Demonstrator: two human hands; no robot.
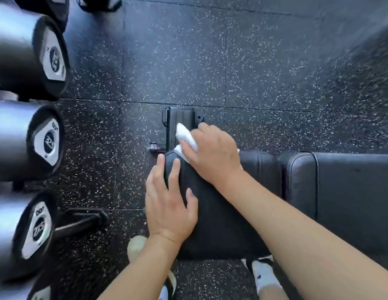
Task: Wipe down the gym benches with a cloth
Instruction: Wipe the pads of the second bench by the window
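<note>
A black padded gym bench (223, 221) runs from the centre to the right edge, with a seat pad near me and a longer back pad (349, 191) to the right. My right hand (212, 154) presses a white cloth (185, 137) onto the far left corner of the seat pad, fingers closed over it. My left hand (169, 204) lies flat on the seat pad's left edge, fingers spread, holding nothing.
Black dumbbells (33, 139) on a rack fill the left side, close to the bench end. The bench's foot and frame (180, 124) stick out beyond the seat pad. Speckled rubber flooring (232, 61) spreads beyond. My shoes (262, 276) show at the bottom.
</note>
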